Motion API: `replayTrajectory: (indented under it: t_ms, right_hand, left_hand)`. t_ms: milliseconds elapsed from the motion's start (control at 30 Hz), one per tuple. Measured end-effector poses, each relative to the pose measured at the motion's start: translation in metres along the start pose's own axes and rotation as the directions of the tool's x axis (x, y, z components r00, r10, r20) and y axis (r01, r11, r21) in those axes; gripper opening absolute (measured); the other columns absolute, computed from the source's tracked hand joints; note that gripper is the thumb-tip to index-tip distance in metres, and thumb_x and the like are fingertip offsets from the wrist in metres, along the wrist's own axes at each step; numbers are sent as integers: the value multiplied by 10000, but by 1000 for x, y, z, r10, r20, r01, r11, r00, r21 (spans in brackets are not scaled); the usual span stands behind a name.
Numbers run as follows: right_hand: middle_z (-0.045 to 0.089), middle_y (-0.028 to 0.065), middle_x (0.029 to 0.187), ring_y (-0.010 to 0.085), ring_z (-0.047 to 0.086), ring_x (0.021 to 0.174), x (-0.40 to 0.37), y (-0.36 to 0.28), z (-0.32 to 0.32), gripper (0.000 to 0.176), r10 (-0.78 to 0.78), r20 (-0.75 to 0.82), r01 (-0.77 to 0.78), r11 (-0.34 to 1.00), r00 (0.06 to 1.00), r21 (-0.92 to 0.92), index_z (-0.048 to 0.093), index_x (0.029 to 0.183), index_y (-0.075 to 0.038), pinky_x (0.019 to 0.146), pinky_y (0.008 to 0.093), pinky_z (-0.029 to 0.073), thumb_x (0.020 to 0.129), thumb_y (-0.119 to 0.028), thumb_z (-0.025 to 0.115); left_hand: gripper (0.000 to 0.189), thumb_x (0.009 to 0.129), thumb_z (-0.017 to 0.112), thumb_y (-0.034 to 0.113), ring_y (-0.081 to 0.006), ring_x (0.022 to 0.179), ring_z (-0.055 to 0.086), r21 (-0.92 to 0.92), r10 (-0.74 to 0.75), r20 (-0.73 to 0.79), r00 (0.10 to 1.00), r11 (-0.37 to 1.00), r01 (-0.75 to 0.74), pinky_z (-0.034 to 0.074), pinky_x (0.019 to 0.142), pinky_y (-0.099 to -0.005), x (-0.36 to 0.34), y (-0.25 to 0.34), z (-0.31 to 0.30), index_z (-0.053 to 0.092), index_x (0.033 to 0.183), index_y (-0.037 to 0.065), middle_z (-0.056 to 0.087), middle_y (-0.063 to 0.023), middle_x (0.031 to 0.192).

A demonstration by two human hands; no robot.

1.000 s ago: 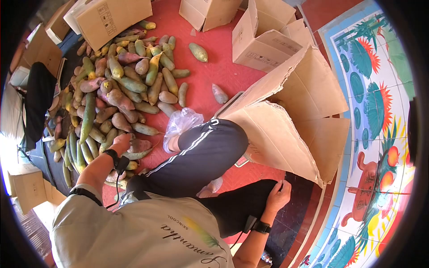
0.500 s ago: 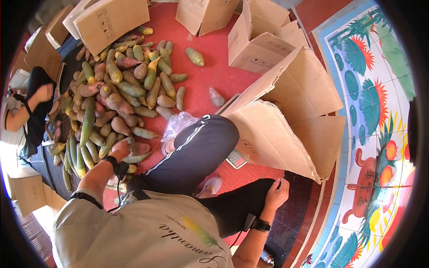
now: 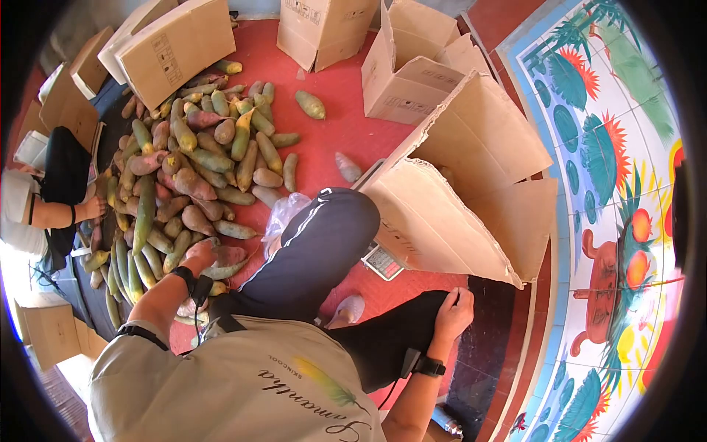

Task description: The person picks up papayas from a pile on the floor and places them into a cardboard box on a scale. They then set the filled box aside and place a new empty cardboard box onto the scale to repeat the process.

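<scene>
My left hand (image 3: 200, 255) is at the near edge of a large pile of green and reddish radishes (image 3: 195, 184), its fingers closed against a dusty reddish radish (image 3: 230, 255); the fingertips are partly hidden. Curled on my bent knee, my right hand (image 3: 454, 315) has nothing visible in it. A clear plastic bag (image 3: 283, 215) lies beside my other leg. Right of that leg stands a large open cardboard box (image 3: 442, 221), with part of a scale (image 3: 382, 262) showing beside it.
More cardboard boxes stand behind, including an open one (image 3: 405, 92) and a tall one (image 3: 320, 33). A co-worker's hand (image 3: 91, 208) is at the pile's left side. Single radishes (image 3: 310, 105) lie on the red floor. A painted tile wall (image 3: 589, 221) runs along the right.
The view has shifted slightly, moving the boxes and the pile leftward. The co-worker's hand has moved down and right to the pile. My hands keep nearly the same positions.
</scene>
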State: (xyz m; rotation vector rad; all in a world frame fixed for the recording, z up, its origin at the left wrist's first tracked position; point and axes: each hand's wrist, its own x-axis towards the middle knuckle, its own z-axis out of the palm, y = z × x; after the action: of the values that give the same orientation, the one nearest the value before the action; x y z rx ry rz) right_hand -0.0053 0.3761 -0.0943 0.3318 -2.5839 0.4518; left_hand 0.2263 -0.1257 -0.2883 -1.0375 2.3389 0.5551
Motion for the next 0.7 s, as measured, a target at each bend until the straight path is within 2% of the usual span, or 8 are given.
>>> replayTrajectory:
  t_ms: [100,233,300,333,433,500,533,700]
  right_hand:
    - [568,157,785,332,572,707,-1,0,-1,59,21,6,-21,1000,1000,0,554,819,1,624,387,463,806,-57,555]
    - [570,160,784,332,574,705,-1,-1,-1,58,23,-16,-23,999,1000,24,560,813,0,619,387,463,805,-58,557]
    - [573,161,774,337,568,699,-1,-3,-1,60,25,-39,-23,999,999,43,566,806,-4,623,400,456,797,-63,564]
    - [575,161,764,342,562,694,0,-4,-1,62,21,-58,-17,998,998,60,571,798,-7,626,412,448,790,-68,570]
    - [581,158,771,338,564,704,1,-6,-1,65,16,-55,-13,999,998,45,573,803,-7,640,410,450,794,-71,570]
    - [574,152,755,327,566,704,2,-9,-1,69,3,-73,0,999,997,35,568,806,-8,635,400,455,802,-77,570]
    - [572,151,751,326,566,700,2,-9,0,69,12,-75,-9,999,997,46,568,804,-9,632,398,456,802,-78,569]
    - [573,150,753,326,567,688,2,-10,1,63,37,-102,-26,994,994,103,568,803,-12,622,396,459,799,-75,570]
  left_hand:
    - [401,741,605,310,-283,1052,551,50,-5,34,999,999,4,439,889,-364,-5,12,-10,582,1076,91,591,-138,1102]
    - [378,749,607,331,-285,1026,563,-2,14,-16,1000,1000,-14,446,876,-373,1,22,-21,601,1054,108,587,-134,1107]
    - [330,761,600,332,-288,987,576,-42,186,-21,982,982,-187,452,860,-382,20,20,-22,625,986,92,594,-140,1087]
    - [330,761,600,332,-288,987,576,-36,193,-24,981,980,-194,452,860,-382,24,23,-27,625,986,92,594,-140,1087]
    - [280,766,606,289,-282,880,610,-63,385,-54,921,919,-388,478,793,-373,25,46,-48,632,922,59,633,-149,955]
    - [235,770,609,233,-271,781,627,-402,360,-170,917,825,-398,491,716,-349,21,67,-61,624,897,37,645,-145,801]
    - [206,770,617,189,-244,701,628,-365,425,-294,856,778,-512,489,650,-327,20,74,-64,619,896,27,634,-124,713]
    - [175,789,606,133,-174,652,587,-406,460,-312,832,727,-554,476,628,-302,-14,123,-98,612,915,13,620,-107,736]
